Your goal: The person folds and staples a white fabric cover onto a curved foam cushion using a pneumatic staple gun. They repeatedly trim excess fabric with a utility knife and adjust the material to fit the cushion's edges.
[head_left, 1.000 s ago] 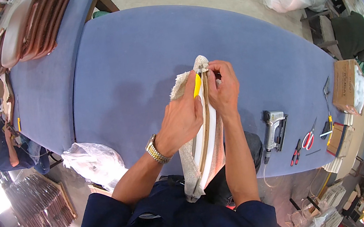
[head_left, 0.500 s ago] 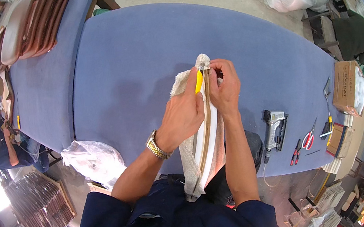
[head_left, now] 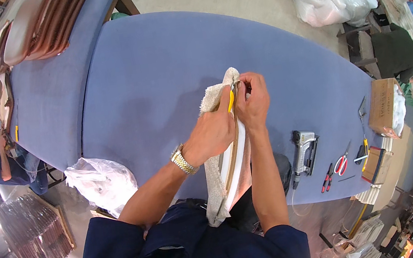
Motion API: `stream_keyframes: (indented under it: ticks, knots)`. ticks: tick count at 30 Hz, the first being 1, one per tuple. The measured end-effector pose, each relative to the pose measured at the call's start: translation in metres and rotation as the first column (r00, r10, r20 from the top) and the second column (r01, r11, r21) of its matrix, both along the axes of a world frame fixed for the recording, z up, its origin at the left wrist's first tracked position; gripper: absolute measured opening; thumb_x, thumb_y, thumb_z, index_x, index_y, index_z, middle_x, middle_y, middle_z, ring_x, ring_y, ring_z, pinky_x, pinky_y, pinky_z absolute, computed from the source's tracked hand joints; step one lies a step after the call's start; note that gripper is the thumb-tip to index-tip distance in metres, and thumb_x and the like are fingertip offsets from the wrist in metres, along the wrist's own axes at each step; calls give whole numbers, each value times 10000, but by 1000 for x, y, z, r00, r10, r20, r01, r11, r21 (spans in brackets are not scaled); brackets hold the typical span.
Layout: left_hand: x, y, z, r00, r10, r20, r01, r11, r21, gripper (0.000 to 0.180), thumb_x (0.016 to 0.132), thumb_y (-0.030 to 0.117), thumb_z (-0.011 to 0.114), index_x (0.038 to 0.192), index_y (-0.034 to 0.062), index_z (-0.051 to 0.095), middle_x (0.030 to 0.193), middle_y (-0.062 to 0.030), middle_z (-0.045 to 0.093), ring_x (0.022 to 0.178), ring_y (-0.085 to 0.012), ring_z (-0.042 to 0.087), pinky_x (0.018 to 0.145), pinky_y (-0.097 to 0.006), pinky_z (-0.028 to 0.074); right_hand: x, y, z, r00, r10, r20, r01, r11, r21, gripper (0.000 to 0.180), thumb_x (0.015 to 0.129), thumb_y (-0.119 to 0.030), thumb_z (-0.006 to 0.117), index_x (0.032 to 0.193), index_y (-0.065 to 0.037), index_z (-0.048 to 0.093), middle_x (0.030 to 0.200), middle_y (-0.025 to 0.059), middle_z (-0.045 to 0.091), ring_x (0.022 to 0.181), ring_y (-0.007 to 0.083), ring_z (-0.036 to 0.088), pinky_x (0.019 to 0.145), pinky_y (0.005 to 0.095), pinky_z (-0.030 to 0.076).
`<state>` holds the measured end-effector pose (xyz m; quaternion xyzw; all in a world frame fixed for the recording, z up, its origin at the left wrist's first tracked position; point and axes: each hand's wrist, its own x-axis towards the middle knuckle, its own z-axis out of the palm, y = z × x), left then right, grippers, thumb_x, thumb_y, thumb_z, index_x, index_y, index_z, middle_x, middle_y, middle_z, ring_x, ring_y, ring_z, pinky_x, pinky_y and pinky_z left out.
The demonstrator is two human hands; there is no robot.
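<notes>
A long, narrow, curved piece wrapped in cream fleecy fabric [head_left: 214, 182] stretches from my lap out over the blue table. Along its upward side run a brown strip [head_left: 232, 170] and a white band [head_left: 238, 164]. My left hand [head_left: 210, 135] is closed around a slim tool with a yellow handle [head_left: 231, 100]; its dark metal end meets the piece near the far tip, and its exact kind is unclear. Beside that spot, the fingers of my right hand [head_left: 254, 103] pinch the fabric edge at the far end.
On the table's right lie a staple gun [head_left: 304, 151] with its hose, red-handled pliers [head_left: 326, 179], scissors [head_left: 344, 163] and a cardboard box [head_left: 384, 105]. Plastic wrapping [head_left: 101, 183] sits at the near left. Brown padded panels [head_left: 49, 27] are stacked far left. Other people work at both sides.
The yellow handle has turned in my left hand and shows a narrower side. Both hands stay at the piece's far end. The whole view has shifted slightly.
</notes>
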<state>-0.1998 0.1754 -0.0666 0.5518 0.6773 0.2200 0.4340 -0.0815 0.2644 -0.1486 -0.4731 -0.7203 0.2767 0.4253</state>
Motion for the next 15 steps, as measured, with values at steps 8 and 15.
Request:
stream_keyframes:
  ticks: [8,15]
  knots:
    - [22,-19,-25,974,165,157,-186,974,130,699,1016,119,472,1621,25,135,824,-268,680,555,-383,663,601,-494,543,14,0,-4,1000,-13,11,12,999,39,114,925,-19,605,1032,-41,636,1038,126,655,862,312,653,742,399,539]
    - [29,-37,-26,852,302,427,-348,937,30,675,1067,134,407,1661,133,87,905,-126,697,556,-166,660,574,-330,565,24,0,8,993,105,59,-105,994,7,108,928,-74,672,1034,-69,695,1220,135,654,932,256,689,763,346,558]
